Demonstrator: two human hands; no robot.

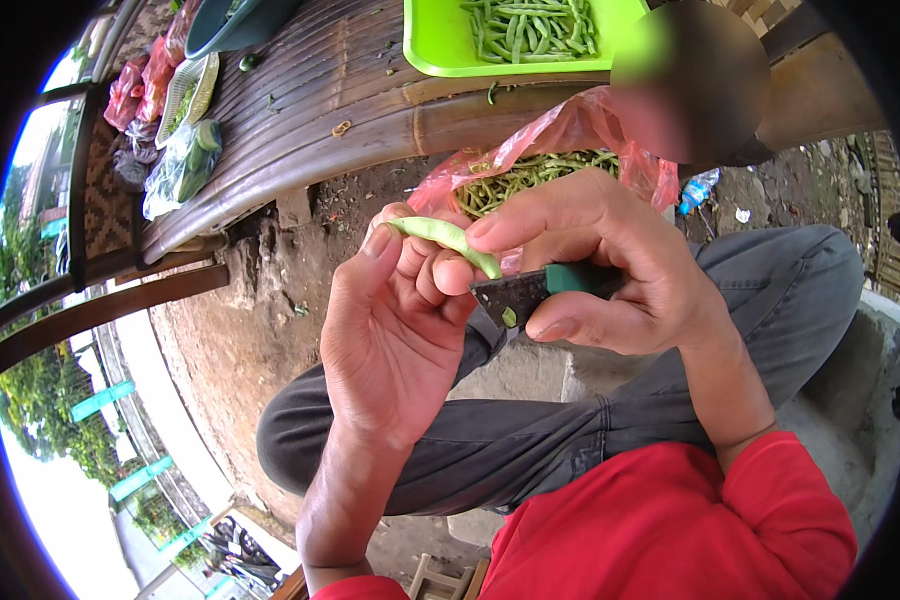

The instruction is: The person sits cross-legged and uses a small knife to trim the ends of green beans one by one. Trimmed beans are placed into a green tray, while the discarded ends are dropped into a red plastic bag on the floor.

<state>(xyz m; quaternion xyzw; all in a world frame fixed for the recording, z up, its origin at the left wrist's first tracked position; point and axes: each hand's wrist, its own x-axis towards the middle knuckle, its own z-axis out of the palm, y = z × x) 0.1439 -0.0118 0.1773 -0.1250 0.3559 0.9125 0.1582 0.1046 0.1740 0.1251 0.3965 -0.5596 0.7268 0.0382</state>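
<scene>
My left hand (397, 330) pinches one end of a pale green bean pod (442, 234) between thumb and fingers. My right hand (615, 262) holds a small knife (514, 292) with a dark blade and green handle, its tip just under the pod's free end. A right fingertip touches the pod. A bit of green sticks to the blade. Beyond my hands, an open red plastic bag (529, 142) holds many thin bean pods or trimmings (495, 184). A bright green plastic basin (435, 56) with green bean pods (529, 30) sits on the bamboo platform.
On the bamboo platform (300, 127) at the left are a blue-grey basin (232, 34), a white basket (187, 97), red plastic bags (139, 90) and a clear bag of green vegetables (187, 169). A plastic bottle (697, 191) lies on the ground at the right. A blurred round patch hides part of the upper right.
</scene>
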